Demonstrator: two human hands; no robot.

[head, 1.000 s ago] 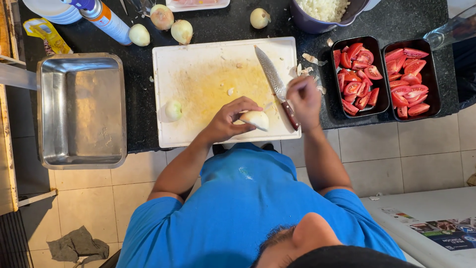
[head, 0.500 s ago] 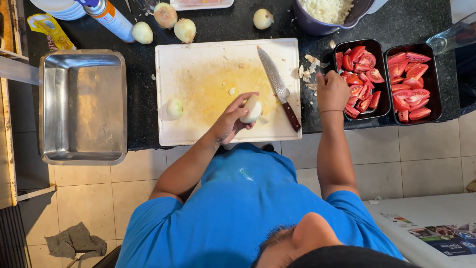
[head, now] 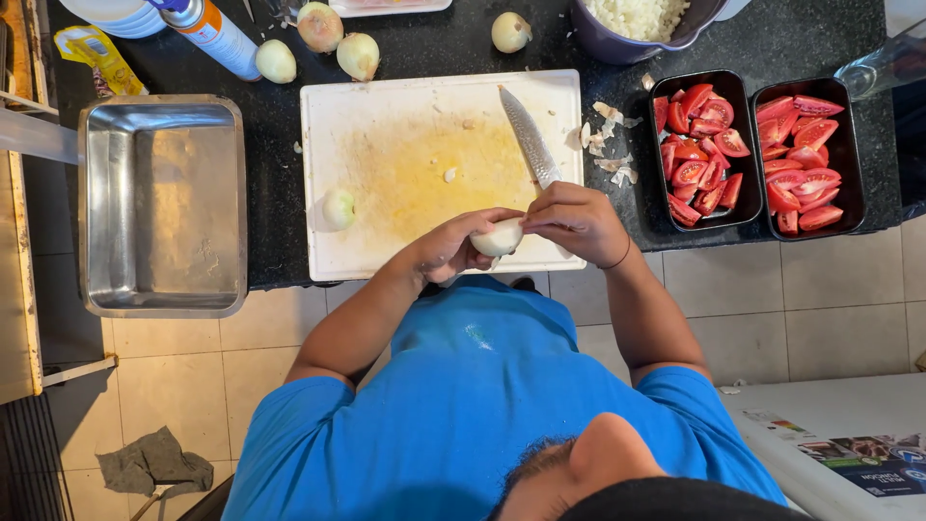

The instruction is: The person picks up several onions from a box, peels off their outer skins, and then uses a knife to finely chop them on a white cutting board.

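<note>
My left hand (head: 453, 249) holds a peeled white onion (head: 499, 236) over the near edge of the white cutting board (head: 386, 106). My right hand (head: 579, 220) meets it from the right, fingertips pinched on the onion's end. A knife (head: 529, 137) lies on the board with its blade pointing away; its handle is hidden under my right hand. A small onion piece (head: 339, 207) rests on the board's left side.
A steel pan (head: 159, 203) stands at the left. Two black trays of tomato wedges (head: 704, 145) (head: 808, 154) stand at the right, onion skins (head: 608, 145) beside them. Whole onions (head: 359, 53), a spray can (head: 212, 34) and a purple bowl of chopped onion (head: 637, 19) line the back.
My right hand left the knife on the board, reached to the skins by the tomato tray, then came back to the onion. My left hand kept hold of the onion.
</note>
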